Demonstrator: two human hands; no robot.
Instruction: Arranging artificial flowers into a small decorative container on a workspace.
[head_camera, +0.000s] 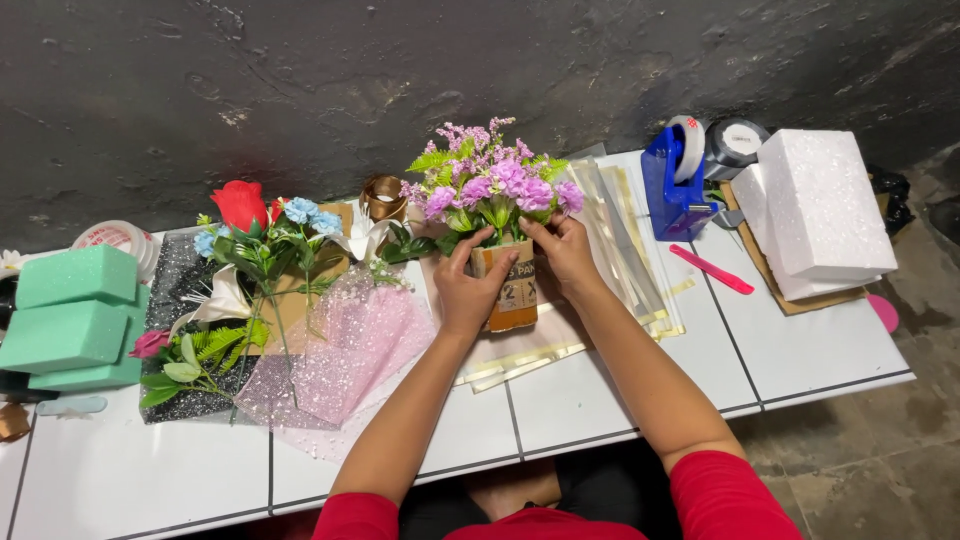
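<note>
Left hand (468, 290) wraps box (512, 290); right hand (565, 252) pinches stems. Purple blooms (495, 185) already in. Loose flowers (255, 240) lie left of left hand, unused.

— Where does the box (512, 290) of flowers (492, 185) sit?
— Mid-table (600, 400), between the left hand (468, 290) and right hand (565, 250), on strips of film (625, 250).
— And to its left?
— A loose bouquet (250, 260) lying on wrapping sheets (340, 360), with foam bricks (72, 320) at the far left edge.
— To the right?
— A tape dispenser (675, 180), then foam slabs (820, 210) near the right end
</note>
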